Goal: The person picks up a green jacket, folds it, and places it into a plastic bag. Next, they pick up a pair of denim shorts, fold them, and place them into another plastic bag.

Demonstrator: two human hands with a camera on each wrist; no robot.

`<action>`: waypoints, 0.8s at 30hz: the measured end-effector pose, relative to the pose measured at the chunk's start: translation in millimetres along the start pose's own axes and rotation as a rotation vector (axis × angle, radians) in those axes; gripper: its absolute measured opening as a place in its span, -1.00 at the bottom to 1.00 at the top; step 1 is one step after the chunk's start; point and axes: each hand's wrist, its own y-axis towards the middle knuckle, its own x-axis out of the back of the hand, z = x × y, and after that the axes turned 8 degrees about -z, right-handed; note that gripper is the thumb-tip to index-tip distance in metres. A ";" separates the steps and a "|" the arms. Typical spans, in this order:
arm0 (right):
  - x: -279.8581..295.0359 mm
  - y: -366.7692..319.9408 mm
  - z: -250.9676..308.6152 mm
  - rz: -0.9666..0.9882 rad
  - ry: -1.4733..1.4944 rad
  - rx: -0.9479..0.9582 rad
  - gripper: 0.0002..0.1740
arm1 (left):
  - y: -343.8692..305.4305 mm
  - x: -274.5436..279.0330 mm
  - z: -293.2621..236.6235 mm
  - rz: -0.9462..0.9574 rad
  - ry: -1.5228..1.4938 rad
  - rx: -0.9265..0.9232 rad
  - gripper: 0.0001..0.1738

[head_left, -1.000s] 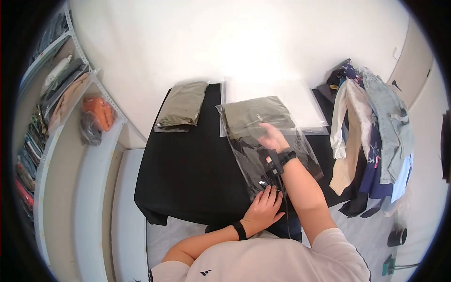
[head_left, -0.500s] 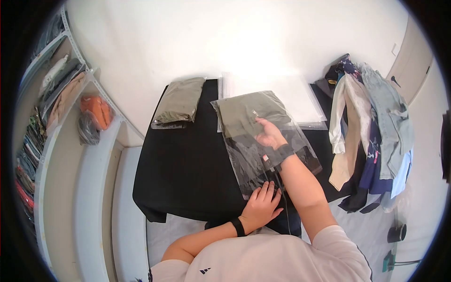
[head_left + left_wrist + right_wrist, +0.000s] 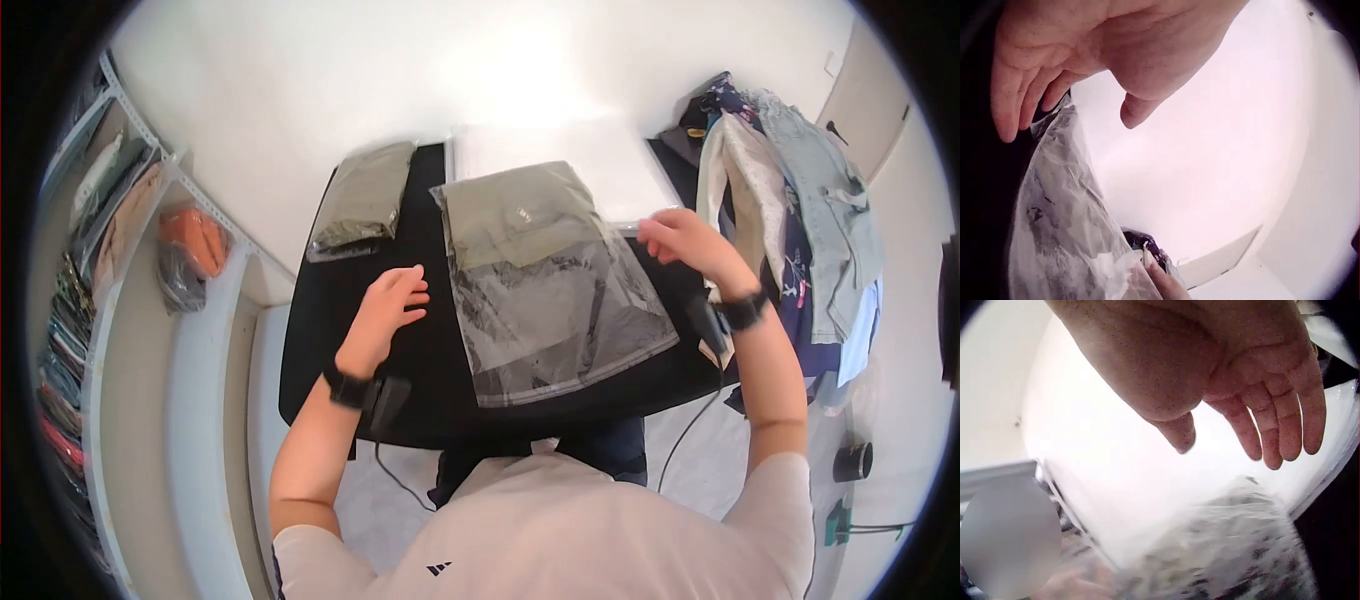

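Observation:
A clear plastic bag (image 3: 560, 330) lies on the black-covered table, with a folded olive garment (image 3: 520, 205) inside its far half. The bag's near half lies flat. To the bag's left, my left hand (image 3: 385, 310) is held over the cloth, fingers loosely bent and holding nothing; its palm (image 3: 1104, 50) shows in the left wrist view. My right hand (image 3: 690, 245) is off the bag's right side, by the corner of the white plastic sheets. In the right wrist view the fingers (image 3: 1272, 419) hang relaxed, apart from the crinkled bag (image 3: 1229, 544) below.
Another bagged olive garment (image 3: 365, 195) lies at the table's back left. A stack of clear bags (image 3: 560, 145) is at the back. Clothes (image 3: 800, 210) hang over the right side. Shelves (image 3: 190, 330) with bagged clothing stand left. A cable (image 3: 690, 430) trails from the right wrist.
Both hands have left the bag and spread apart, the left to the table's left side, the right to the bag's right. The bag now lies flatter and more fully in sight.

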 end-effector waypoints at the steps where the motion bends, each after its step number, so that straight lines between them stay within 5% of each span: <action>1: -1.6 22.8 -9.0 -0.046 -0.145 -0.033 -0.49 | 20.1 -3.7 2.4 0.009 0.005 -0.020 -0.39; 3: -13.8 65.3 -29.9 -0.024 -0.338 -0.150 -0.28 | 58.2 -13.0 12.9 0.183 -0.028 0.356 0.00; 4: -23.3 71.0 -33.0 0.028 -0.146 -0.266 -0.06 | 70.5 -19.2 17.7 0.240 0.007 0.388 0.17; 6: -35.5 73.7 -27.1 0.148 0.131 -0.404 0.09 | 85.0 -31.0 20.7 0.271 0.026 0.440 0.19; 7: -40.1 79.3 -31.7 0.199 0.193 -0.449 -0.02 | 89.7 -34.9 20.8 0.272 0.028 0.430 0.19; 9: -50.0 93.5 -49.2 0.252 0.256 -0.488 -0.12 | 94.5 -41.8 19.7 0.246 -0.002 0.523 0.00; 10: -53.4 98.0 -60.8 0.303 0.303 -0.490 -0.33 | 95.4 -43.4 21.9 0.244 -0.001 0.521 0.00; 11: -55.9 103.4 -71.7 0.354 0.350 -0.492 -0.54 | 96.0 -44.5 25.0 0.235 -0.029 0.498 -0.22; 12: -58.5 109.1 -81.4 0.356 0.352 -0.492 -0.54 | 98.0 -44.9 28.2 0.227 -0.057 0.476 -0.44; 14: -60.9 113.7 -94.5 0.348 0.558 -0.573 -0.89 | 106.4 -41.6 36.7 0.234 -0.078 0.467 -0.63; 15: -60.3 112.7 -97.7 0.348 0.559 -0.576 -0.89 | 109.6 -39.2 40.1 0.242 -0.101 0.456 -0.78; 20: -58.5 97.5 -93.0 0.348 0.953 -0.368 -0.81 | 105.4 -36.0 32.9 0.267 -0.236 0.262 -0.83; 24: -52.3 79.9 -75.3 0.289 0.949 -0.196 -0.76 | 97.8 -44.5 13.5 0.214 -0.279 0.116 -0.83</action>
